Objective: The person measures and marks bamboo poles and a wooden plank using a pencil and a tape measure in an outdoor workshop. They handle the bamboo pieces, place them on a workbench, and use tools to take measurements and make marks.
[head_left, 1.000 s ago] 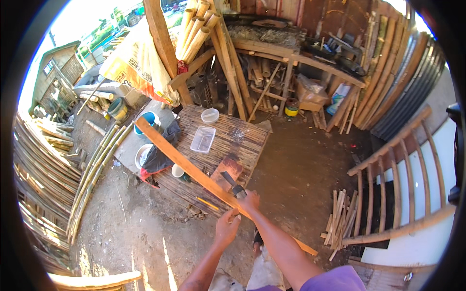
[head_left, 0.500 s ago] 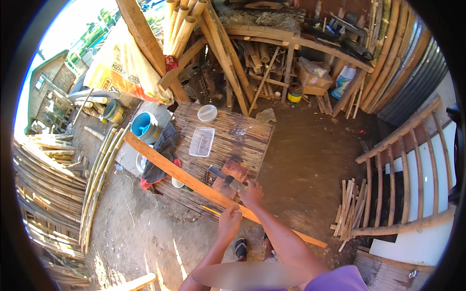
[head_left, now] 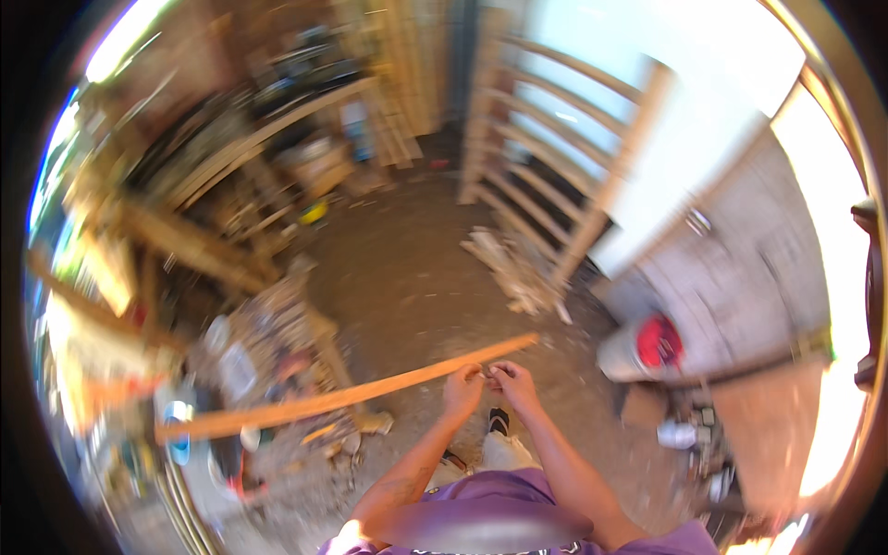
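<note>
Plank point(head_left: 351, 395), left hand point(head_left: 461, 392) near right hand point(head_left: 515, 384), fingers point(head_left: 474, 369) curled inward — any pinch unclear

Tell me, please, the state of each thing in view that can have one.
Left hand: fingers bent; hold unclear
Right hand: fingers bent; hold unclear
Wooden plank: jutting past the table's edge
Thin sticks: loosely piled
Slatted wooden frame: standing
Pale bucket: red item at its top

The shirt point(head_left: 520, 483) is purple, its short sleeves point(head_left: 683, 538) the same colour (white print peeks out below a blurred patch). Just beyond the shirt show pale trousers point(head_left: 507, 451); farther from it, dark sandals point(head_left: 499, 424) with light straps. Faint marks show on the left forearm point(head_left: 407, 481).
</note>
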Available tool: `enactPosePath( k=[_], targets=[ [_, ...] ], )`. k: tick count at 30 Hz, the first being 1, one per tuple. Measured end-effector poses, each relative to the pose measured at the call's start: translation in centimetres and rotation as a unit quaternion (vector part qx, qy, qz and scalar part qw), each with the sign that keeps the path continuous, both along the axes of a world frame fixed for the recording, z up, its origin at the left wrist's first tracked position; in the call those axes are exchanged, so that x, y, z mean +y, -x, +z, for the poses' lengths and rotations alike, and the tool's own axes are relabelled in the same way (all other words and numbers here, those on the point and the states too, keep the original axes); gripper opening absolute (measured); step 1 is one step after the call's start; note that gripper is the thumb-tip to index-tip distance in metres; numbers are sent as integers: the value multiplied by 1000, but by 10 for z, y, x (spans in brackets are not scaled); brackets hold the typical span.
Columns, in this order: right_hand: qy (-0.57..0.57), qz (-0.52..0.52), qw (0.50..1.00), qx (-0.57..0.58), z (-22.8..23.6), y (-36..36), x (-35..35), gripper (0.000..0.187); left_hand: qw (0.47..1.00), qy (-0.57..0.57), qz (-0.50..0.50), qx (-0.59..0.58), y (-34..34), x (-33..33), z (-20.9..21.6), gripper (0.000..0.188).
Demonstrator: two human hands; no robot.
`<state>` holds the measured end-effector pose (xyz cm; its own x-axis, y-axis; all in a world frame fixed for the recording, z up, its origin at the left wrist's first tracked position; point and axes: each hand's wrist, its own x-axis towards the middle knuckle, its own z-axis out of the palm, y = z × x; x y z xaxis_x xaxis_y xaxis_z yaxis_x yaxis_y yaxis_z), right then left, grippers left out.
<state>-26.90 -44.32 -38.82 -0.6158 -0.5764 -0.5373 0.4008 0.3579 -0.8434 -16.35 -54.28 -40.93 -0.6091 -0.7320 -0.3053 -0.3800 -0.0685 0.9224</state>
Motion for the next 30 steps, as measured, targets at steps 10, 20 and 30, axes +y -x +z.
enactPosePath(
  k=[10,20,30],
  targets=[
    [62,-373,925,-23,-27,149,293,23,943,-130,-307,23,225,201,6,30],
    [-24,-474,871,-124,-236,372,482,36,907,-142,-382,-102,473,362,-159,35],
    [-289,-417,852,129,-441,614,587,99,937,148,-246,-199,692,400,-410,65]
  ],
)
